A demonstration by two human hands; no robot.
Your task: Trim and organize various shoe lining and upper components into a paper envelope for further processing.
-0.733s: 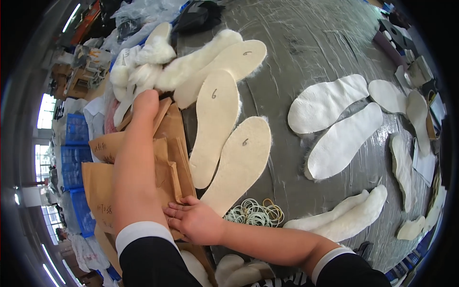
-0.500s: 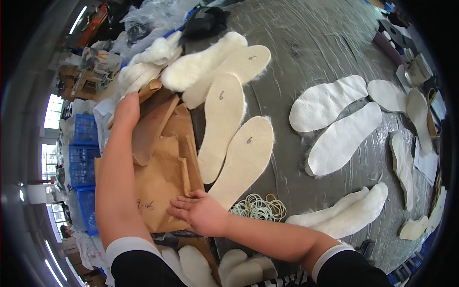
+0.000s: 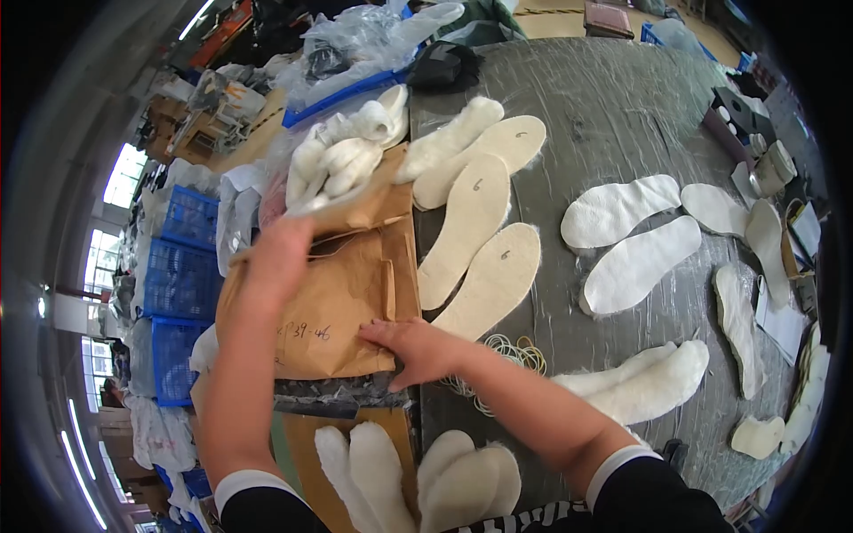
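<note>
Our right hand (image 3: 418, 348) lay flat and open, fingers pressing the near edge of the brown paper patterns (image 3: 342, 302) at the table's (image 3: 622, 115) left side. Farther up, our left hand (image 3: 277, 258) gripped the stack's far edge, below fleecy insoles (image 3: 342, 160).

the paper sheets (image 3: 342, 293) are plain brown, with dark handwriting on the top one. the flat insoles (image 3: 484, 280) are pale cream, each with a small dark mark. the fleece insoles (image 3: 635, 262) are off-white and fuzzy. the table (image 3: 622, 115) is dark grey with a glossy sheen. the rubber bands (image 3: 511, 351) are yellowish. the crates (image 3: 178, 284) are blue. the sleeves (image 3: 653, 497) are black with white cuffs.
</note>
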